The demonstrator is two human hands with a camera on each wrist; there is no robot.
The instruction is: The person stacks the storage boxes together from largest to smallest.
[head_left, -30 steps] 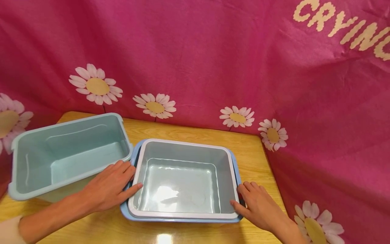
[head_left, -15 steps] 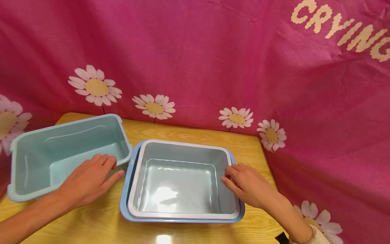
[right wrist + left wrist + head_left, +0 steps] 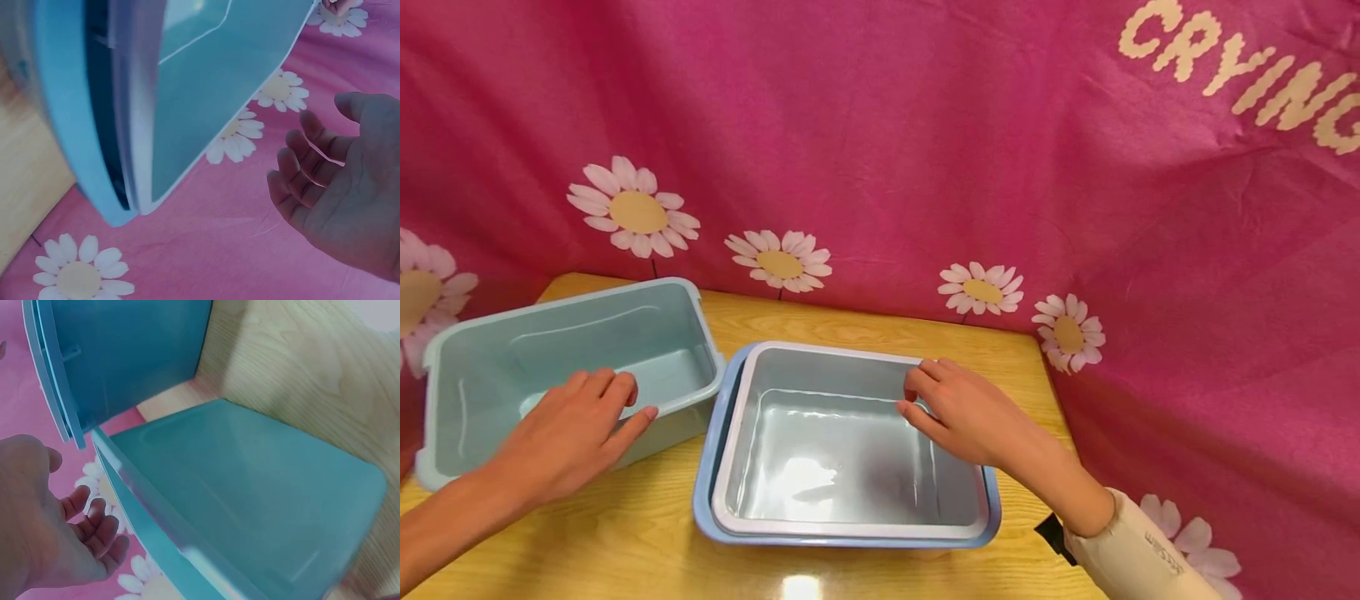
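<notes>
The gray box [image 3: 820, 373] sits nested inside the blue box [image 3: 707, 475] at the lower middle of the frame, its pale rim standing inside the blue one. A dark gap shows between the two along their left side. The green box [image 3: 587, 325] stands just beside them at the left of the frame, on the wooden table [image 3: 640, 542].

The left hand [image 3: 568, 433] hangs over the front of the green box, and the left wrist view shows it apart from the rim, fingers loosely bent, nothing in them. The right hand [image 3: 966, 410] hovers over the right back corner of the gray box; in the right wrist view its fingers and thumb are apart, also without a load.

With both hands free, good handling here probably means keeping the wrists high enough to clear the rims, so the nested boxes do not shift. Any hold on a box seems best taken at opposite ends, thumbs inside and fingers under the rim, with even force so that it stays level.
</notes>
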